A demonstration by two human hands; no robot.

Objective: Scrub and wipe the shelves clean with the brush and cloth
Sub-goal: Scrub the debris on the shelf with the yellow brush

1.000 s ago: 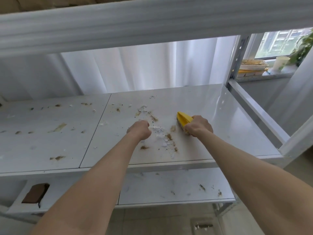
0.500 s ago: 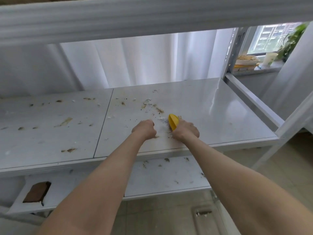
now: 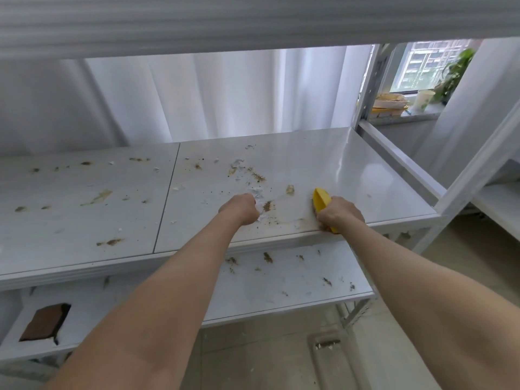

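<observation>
The right hand [image 3: 340, 213] is clamped round the yellow plastic scrubbing brush [image 3: 322, 199], which sits at the near lip of the white metal shelf [image 3: 365, 175]. The left hand [image 3: 239, 209] is a fist; whether it holds anything I cannot tell. Press flat and work short strokes through the brown crumbs [image 3: 267, 206] between the hands. The brush's long axis runs near-to-far, pointed nose away, slightly left

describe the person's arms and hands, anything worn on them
The left arm and right arm are bare as far up as the view shows, with no sleeves. The left hand and right hand wear no gloves. No watch or band shows on either wrist. The fingers are mostly hidden, so rings cannot be ruled out.
</observation>
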